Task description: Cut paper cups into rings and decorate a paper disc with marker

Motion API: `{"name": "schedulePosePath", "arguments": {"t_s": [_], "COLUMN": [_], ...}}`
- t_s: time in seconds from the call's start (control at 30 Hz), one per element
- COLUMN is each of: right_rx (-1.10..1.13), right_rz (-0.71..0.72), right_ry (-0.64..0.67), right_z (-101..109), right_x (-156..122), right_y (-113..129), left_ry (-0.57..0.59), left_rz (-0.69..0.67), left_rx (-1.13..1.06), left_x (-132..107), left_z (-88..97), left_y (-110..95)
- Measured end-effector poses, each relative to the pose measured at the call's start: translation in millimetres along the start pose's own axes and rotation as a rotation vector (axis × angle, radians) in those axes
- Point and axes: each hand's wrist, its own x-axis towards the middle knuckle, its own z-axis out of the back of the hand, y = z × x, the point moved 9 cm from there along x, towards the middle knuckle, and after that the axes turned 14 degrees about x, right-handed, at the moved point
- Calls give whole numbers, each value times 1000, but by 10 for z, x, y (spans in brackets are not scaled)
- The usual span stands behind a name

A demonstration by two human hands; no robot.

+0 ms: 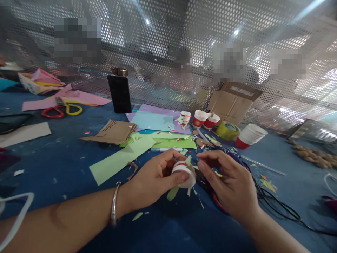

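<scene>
My left hand (160, 172) is closed around a small white paper cup (189, 180) with a red band, its thumb lying across the cup. Pale green paper pieces (188, 161) stick out from the cup's side and underneath. Just right of the cup, my right hand (231, 179) hovers with its fingers curved and a gap between thumb and forefinger; nothing clear shows in it. Red-handled scissors (219, 203) lie partly hidden beneath that hand. Beyond the hands stands another small cup (185, 119) with green paper pieces on it.
Behind are coloured sheets (155, 119), green strips (122, 159), a marker (165, 150), cardboard (116, 133), a dark upright phone (119, 94), red cups (199, 118), yellow tape (228, 130) and stacked cups (251, 135). A black cable (279, 205) runs right; scissors (63, 109) lie left.
</scene>
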Motion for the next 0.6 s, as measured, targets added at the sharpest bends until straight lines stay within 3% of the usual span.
{"name": "schedulePosePath", "arguments": {"t_s": [0.07, 0.17, 0.3, 0.6], "right_rx": [-50, -84, -101, -214], "right_rz": [24, 68, 117, 162], "right_ry": [-21, 53, 138, 135], "right_z": [27, -49, -173, -343], "right_x": [-11, -31, -50, -63], "right_y": [20, 44, 49, 69], "left_ry": [-40, -72, -96, -259], "left_rz": [54, 104, 117, 112], "left_rx": [-43, -85, -121, -179], "left_x": [12, 12, -4, -31], "left_z": [35, 61, 75, 116], "left_y": [44, 96, 115, 96]}}
